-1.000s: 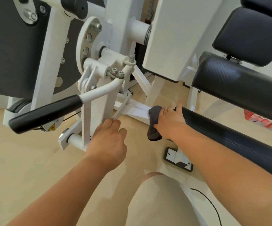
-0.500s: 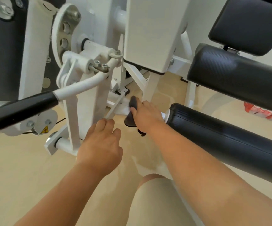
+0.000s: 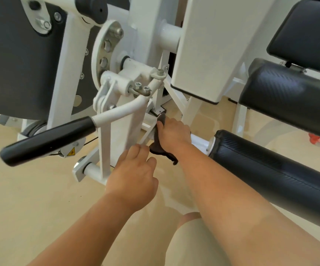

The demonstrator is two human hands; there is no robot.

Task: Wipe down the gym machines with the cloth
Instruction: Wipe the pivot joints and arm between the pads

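My right hand (image 3: pixel 172 134) grips a dark grey cloth (image 3: pixel 160 148) wrapped over the white metal bar (image 3: pixel 199 141) of the gym machine, just left of the lower black roller pad (image 3: pixel 270 171). Part of the cloth hangs below my wrist. My left hand (image 3: pixel 134 175) hovers with loosely curled fingers beside a white upright plate (image 3: pixel 118 135) of the machine, holding nothing. The cloth's far end pokes out past my right fingers.
A black-gripped lever handle (image 3: pixel 47 139) sticks out to the left. An upper black roller pad (image 3: pixel 293 96) and a seat pad (image 3: pixel 307 33) fill the right. A large white housing (image 3: pixel 216 45) hangs above. My knee (image 3: pixel 189 239) is at the bottom; the floor (image 3: pixel 30 198) is beige.
My right hand has slid the cloth left along the bar, off the end of the roller pad and onto the white metal. My left hand has stayed beside the white plate.
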